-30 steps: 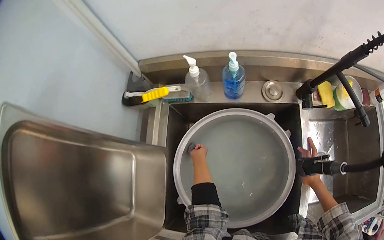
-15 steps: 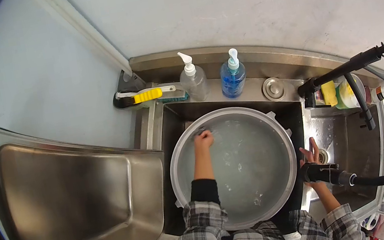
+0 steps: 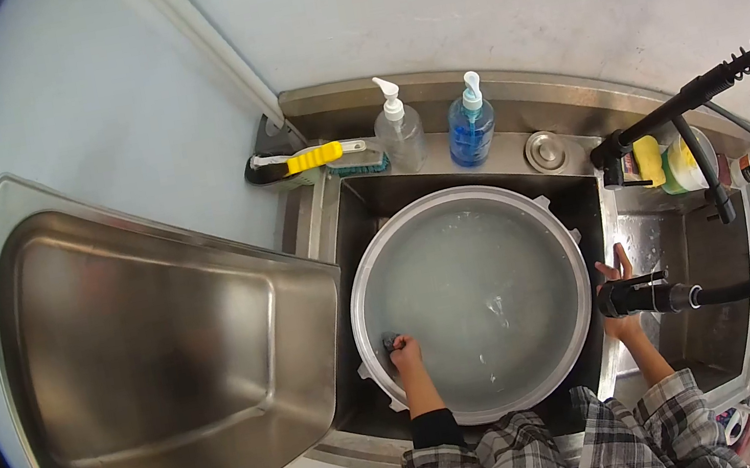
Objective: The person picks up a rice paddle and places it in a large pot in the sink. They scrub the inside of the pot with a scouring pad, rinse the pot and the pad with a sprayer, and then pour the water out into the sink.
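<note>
A large round metal basin (image 3: pixel 358 281) of cloudy water stands in the left sink. At its left inner wall, my left hand (image 3: pixel 406 356) is closed on a small dark grey scouring pad (image 3: pixel 390 340). My right hand (image 3: pixel 613 265) is beyond the basin's right rim, by the divider between the two sinks, with fingers stretched out and apart. The black tap spray head (image 3: pixel 632 297) crosses in front of its palm and hides part of it.
Behind the basin stand a clear pump bottle (image 3: pixel 401 140), a blue soap bottle (image 3: pixel 471 131) and a sink strainer (image 3: pixel 546 151). A yellow-handled brush (image 3: pixel 315 157) lies at the back left. A metal sink lid (image 3: pixel 308 364) leans left; a black hose (image 3: pixel 746 288) arches right.
My left hand has moved along the basin's left wall towards me, with the scouring pad in it. The whole view has shifted slightly. My right hand stays by the spray head.
</note>
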Motion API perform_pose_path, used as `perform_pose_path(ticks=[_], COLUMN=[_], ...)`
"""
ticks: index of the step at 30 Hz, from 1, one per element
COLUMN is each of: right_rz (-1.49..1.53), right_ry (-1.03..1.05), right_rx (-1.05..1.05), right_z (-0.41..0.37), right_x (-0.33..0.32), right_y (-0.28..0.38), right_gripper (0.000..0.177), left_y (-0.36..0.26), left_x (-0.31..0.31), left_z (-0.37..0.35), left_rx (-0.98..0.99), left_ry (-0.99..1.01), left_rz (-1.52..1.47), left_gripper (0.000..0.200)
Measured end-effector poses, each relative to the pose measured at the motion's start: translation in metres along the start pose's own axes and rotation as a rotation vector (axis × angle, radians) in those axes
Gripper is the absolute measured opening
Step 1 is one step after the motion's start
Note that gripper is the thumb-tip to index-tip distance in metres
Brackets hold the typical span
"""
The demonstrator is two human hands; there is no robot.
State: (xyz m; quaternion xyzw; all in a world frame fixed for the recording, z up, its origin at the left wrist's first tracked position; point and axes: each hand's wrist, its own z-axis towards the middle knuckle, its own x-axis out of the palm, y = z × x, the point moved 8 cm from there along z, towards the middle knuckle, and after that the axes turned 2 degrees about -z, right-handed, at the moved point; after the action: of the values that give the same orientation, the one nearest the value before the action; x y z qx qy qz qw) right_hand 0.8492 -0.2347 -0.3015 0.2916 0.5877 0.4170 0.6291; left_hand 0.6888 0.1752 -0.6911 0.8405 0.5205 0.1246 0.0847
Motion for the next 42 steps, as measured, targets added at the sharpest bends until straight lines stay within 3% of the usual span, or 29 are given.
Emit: perform_pose_path(ticks=[2,3,5,6,8,10,11,14,15,17,19,22,25,27,29,31,33,34,35,36,37,38,39,40,41,42], right_rz=[0.083,0.08,-0.27,-0.274,-0.238,-0.111,-0.243,-0.449,-0.523,-0.491,-0.569,-0.64,-0.677,-0.61,-0.6,-0.512,-0.407,-0.309,-0.055,-0.045,0.051,0.147,0.342,0.31,0.22,0.129], right_ry=[0.027,0.026,0.007,0.002,0.018,-0.028,0.014,0.081,0.101,0.059,0.083,0.083,0.063,0.087,0.085,0.096,0.075,0.052,0.009,0.013,-0.025,-0.064,-0.123,-0.087,-0.092,-0.098], right_rx=[0.22,0.219,-0.116,-0.114,-0.118,-0.124,-0.079,0.044,0.038,-0.071,0.023,0.023,0.024,0.147,0.126,0.132,0.121,0.107,0.294,0.287,0.151,0.014,0.163,0.144,0.119,0.09], right_z=[-0.001,-0.001,0.003,0.004,0.003,-0.004,-0.001,-0.006,-0.005,-0.012,-0.008,0.001,0.001,0.0,0.001,-0.001,-0.006,-0.007,-0.007,-0.007,-0.006,-0.005,-0.004,-0.006,-0.006,-0.004], right_x=[0.0,-0.001,-0.002,-0.003,-0.003,-0.002,-0.003,-0.003,-0.003,-0.004,-0.005,-0.006,-0.007,-0.007,-0.008,-0.006,-0.004,-0.003,-0.004,-0.001,-0.001,-0.001,-0.002,-0.002,-0.004,-0.005], right_y=[-0.011,-0.015,-0.002,-0.001,0.002,-0.022,-0.018,-0.037,-0.035,-0.046,-0.043,-0.024,-0.022,-0.027,-0.024,-0.025,-0.036,-0.036,-0.044,-0.046,-0.042,-0.034,-0.035,-0.03,-0.028,-0.026], right_gripper=[0.048,0.048,0.048,0.048,0.036,0.035,0.035,0.041,0.044,0.052,0.049,0.044,0.036,0.034,0.031,0.034,0.037,0.041,0.048,0.048,0.047,0.046,0.045,0.041,0.041,0.04], left_y=[0.015,0.025,0.062,0.088,0.12,0.136,0.146,0.238,0.263,0.295,0.315,0.339,0.357,0.341,0.317,0.298,0.269,0.251,0.23,0.204,0.186,0.181,0.166,0.148,0.128,0.108], left_x=[0.017,0.026,0.05,0.062,0.082,0.098,0.101,0.074,0.061,0.041,0.011,-0.052,-0.105,-0.138,-0.169,-0.188,-0.206,-0.209,-0.214,-0.221,-0.224,-0.212,-0.197,-0.183,-0.175,-0.166], left_z=[0.009,0.014,0.007,-0.005,0.015,0.061,0.077,-0.028,-0.034,-0.035,0.01,0.017,0.0,-0.029,-0.046,-0.06,-0.076,-0.079,-0.077,-0.062,-0.053,-0.066,-0.082,-0.093,-0.088,-0.076], left_rx=[-0.084,-0.131,-0.147,-0.111,-0.292,-0.254,-0.211,-0.064,-0.077,-0.014,0.058,0.091,0.413,0.691,0.63,0.538,0.279,0.304,0.336,0.358,0.376,0.394,0.282,0.16,0.17,0.399], left_ry=[-0.045,-0.067,-0.121,-0.142,-0.071,-0.087,-0.096,0.019,0.01,0.078,0.144,0.191,0.494,0.75,0.654,0.733,0.786,0.821,0.857,0.943,1.028,1.015,0.753,0.476,0.464,0.568], left_rz=[-0.037,-0.061,-0.175,-0.265,-0.089,-0.002,0.082,0.626,0.631,1.033,1.422,1.562,2.704,2.631,2.73,3.001,3.332,3.383,3.433,3.474,3.514,3.515,3.636,3.73,3.728,3.765], left_gripper=[0.011,0.012,0.015,0.017,0.017,0.015,0.013,0.016,0.016,0.015,0.017,0.012,0.019,0.027,0.028,0.03,0.03,0.028,0.027,0.028,0.028,0.028,0.028,0.028,0.028,0.028])
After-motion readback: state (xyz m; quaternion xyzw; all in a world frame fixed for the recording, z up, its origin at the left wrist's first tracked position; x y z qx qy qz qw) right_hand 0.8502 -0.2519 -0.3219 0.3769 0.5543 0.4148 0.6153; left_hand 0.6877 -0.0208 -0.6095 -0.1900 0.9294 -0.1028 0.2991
